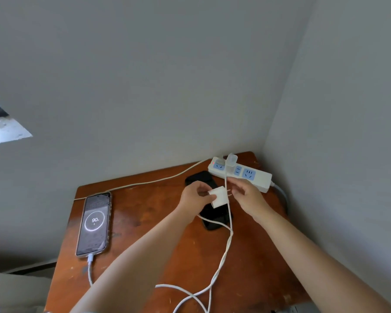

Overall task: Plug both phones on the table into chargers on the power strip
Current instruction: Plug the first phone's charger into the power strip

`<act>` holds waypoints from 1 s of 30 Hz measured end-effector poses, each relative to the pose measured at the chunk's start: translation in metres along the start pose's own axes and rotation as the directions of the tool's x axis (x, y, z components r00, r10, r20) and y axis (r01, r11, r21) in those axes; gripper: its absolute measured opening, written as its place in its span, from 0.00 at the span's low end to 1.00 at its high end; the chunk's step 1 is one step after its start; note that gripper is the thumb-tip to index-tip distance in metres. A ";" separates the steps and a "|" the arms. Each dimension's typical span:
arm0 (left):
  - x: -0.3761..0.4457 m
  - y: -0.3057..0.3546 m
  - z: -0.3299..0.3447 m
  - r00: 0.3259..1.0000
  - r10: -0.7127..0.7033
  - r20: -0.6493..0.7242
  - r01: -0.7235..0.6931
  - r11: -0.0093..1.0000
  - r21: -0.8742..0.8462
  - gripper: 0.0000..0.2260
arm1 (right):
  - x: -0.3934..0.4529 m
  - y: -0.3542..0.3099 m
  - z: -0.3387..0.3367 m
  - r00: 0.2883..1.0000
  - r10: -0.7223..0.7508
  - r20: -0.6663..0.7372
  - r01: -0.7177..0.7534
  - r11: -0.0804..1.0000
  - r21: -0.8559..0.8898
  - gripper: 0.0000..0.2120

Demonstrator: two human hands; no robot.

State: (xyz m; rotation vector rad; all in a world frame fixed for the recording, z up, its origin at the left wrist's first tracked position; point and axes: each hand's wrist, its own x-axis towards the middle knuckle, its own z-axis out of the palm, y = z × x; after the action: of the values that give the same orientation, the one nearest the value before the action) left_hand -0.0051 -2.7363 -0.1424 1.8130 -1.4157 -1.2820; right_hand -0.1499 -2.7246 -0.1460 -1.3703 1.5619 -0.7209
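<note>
My left hand (195,195) grips a white charger block (219,197) above the table, its two prongs pointing right. My right hand (246,195) is just right of the prongs, its fingertips pinching at them or at the white cable (227,242) beside them; which one I cannot tell. A dark phone (213,219) lies under both hands, screen off. A second phone (94,224) lies at the left, its screen lit and showing 90, with a white cable in its bottom port. The white power strip (261,180) sits at the back right corner with one charger (231,164) plugged in.
The brown wooden table (158,213) stands in a corner between two grey walls. White cables loop over its front part and run along its back edge. The strip's thick grey cord drops off the table's right side.
</note>
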 end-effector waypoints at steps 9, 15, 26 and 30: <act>0.000 0.013 0.031 0.987 0.051 0.152 -0.038 0.995 -0.090 0.09 | -0.017 0.035 -0.029 0.985 0.168 0.041 -0.173 0.963 0.205 0.18; -0.005 0.012 0.033 0.998 0.008 0.066 0.000 0.991 -0.133 0.10 | -0.032 0.041 -0.029 0.969 0.215 -0.119 -0.199 0.971 0.134 0.17; -0.050 0.042 -0.007 0.874 0.433 0.221 -0.486 0.790 0.373 0.25 | -0.070 -0.005 -0.057 0.949 -0.137 -0.286 0.189 0.968 0.165 0.14; -0.049 0.055 -0.009 0.773 0.519 0.364 -0.632 0.683 0.367 0.24 | -0.072 -0.015 -0.054 0.952 -0.215 -0.216 0.246 0.961 0.128 0.18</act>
State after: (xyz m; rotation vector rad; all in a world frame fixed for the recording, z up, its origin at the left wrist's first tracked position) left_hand -0.0226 -2.7103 -0.0751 1.2827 -2.3689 -0.8607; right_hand -0.1936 -2.6651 -0.0927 -1.4140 1.4769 -1.1309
